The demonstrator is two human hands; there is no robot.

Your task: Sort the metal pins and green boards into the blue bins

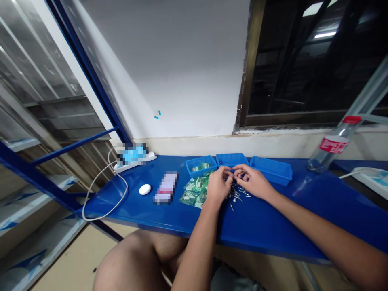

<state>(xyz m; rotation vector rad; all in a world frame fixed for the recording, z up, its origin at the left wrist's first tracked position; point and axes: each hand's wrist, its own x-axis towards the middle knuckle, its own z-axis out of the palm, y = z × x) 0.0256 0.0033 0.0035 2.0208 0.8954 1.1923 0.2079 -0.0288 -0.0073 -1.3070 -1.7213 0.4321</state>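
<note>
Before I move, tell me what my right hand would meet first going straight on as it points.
Most likely your left hand, which lies just ahead of the fingers of your right hand; whether the two touch is unclear.

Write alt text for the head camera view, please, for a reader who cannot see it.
A person's left hand and right hand come together over loose, thin metal pins on a blue table, beside green-and-white packets. Three blue trays sit behind; a red-capped clear bottle stands at far right.
</note>
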